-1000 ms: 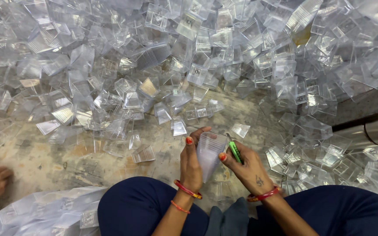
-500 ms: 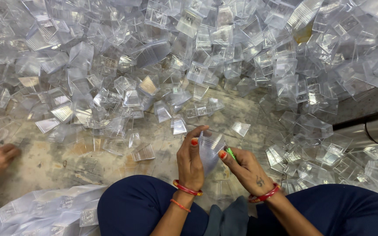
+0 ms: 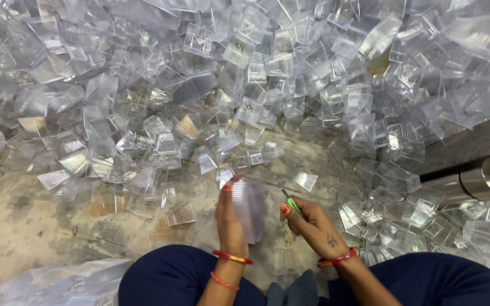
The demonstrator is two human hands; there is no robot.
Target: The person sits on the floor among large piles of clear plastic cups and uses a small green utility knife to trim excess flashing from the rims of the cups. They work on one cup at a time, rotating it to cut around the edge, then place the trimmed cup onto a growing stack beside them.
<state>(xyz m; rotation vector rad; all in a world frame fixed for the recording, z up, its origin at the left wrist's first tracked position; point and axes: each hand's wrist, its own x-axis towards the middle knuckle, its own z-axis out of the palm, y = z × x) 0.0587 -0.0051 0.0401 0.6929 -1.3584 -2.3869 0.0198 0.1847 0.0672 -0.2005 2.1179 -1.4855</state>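
Covering the stone floor [image 3: 41, 232], clear boxes [image 3: 245, 73]; fingers pinching stack [image 3: 249, 208], green tool [image 3: 294, 205].

the heap of small boxes [image 3: 267, 73] is clear, glossy plastic, catching white glints on flat faces and fine ribbing. the piece [image 3: 249, 208] held in the left hand [image 3: 229, 218] is the same see-through plastic, blurred and milky. the right hand [image 3: 312, 222] holds a small tool [image 3: 292, 203] with a bright green, smooth plastic grip. the floor [image 3: 41, 226] is matt, rough stone, stained and mottled. the pipe [image 3: 477, 180] is brushed, shiny metal. the trousers [image 3: 165, 280] are matt dark blue cloth.
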